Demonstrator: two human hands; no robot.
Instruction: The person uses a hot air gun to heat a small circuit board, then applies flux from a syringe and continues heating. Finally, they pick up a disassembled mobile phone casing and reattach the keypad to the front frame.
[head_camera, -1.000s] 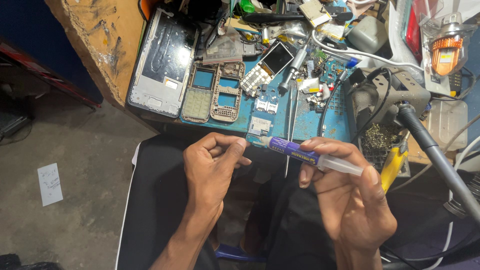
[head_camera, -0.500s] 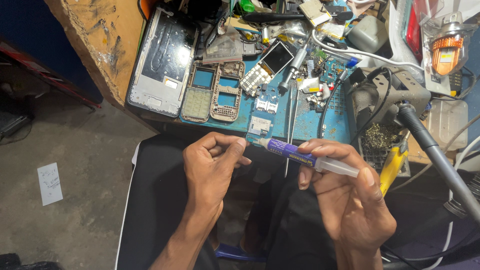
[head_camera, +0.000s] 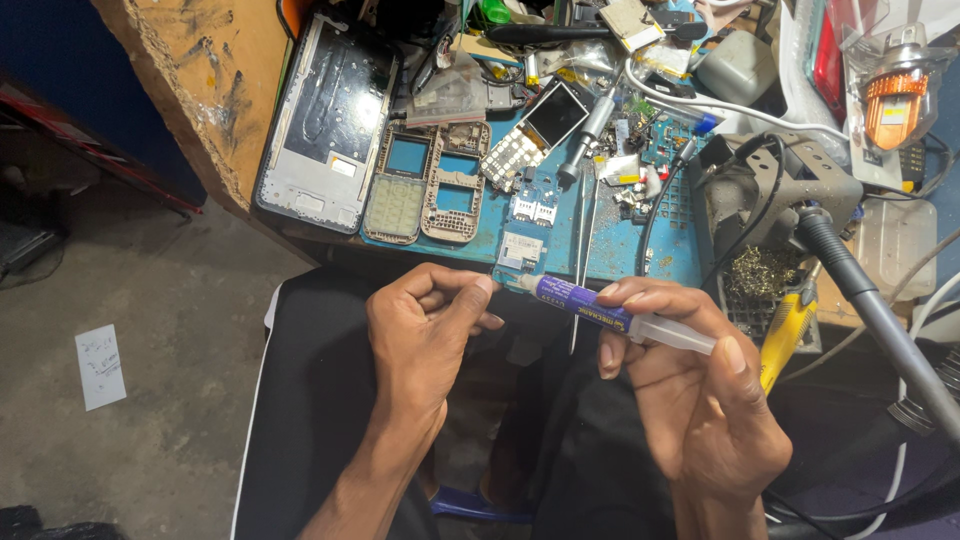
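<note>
Two bare hands are meeting over the lap, just below the bench edge. The right hand (head_camera: 690, 400) is closing its thumb and fingers around a slim plastic syringe (head_camera: 610, 315), pinching the barrel near its rear half; the purple printed label is wrapping the front half, and the rear is showing as clear, smooth plastic. The left hand (head_camera: 425, 335) is curling its fingers inward and pressing thumb and fingertip together at the syringe's tip, though whether anything small is sitting between them cannot be told. The syringe is lying almost level, its long axis running from lower right to upper left, with the tip pointing left toward the left hand and the plunger end trailing right past the right thumb.

Beyond the hands, a blue work mat (head_camera: 620, 240) is covering the bench, littered with small circuit boards and a thin metal pair of tweezers (head_camera: 581, 260). Beige keypad frames (head_camera: 428, 180) with rows of square holes are lying beside a grey, flat phone housing (head_camera: 325, 130). A worn wooden tabletop (head_camera: 210, 80) is showing scuffed and chipped at left, and a soldering iron holder (head_camera: 780, 190) with a tangle of brass wool is sitting at right
</note>
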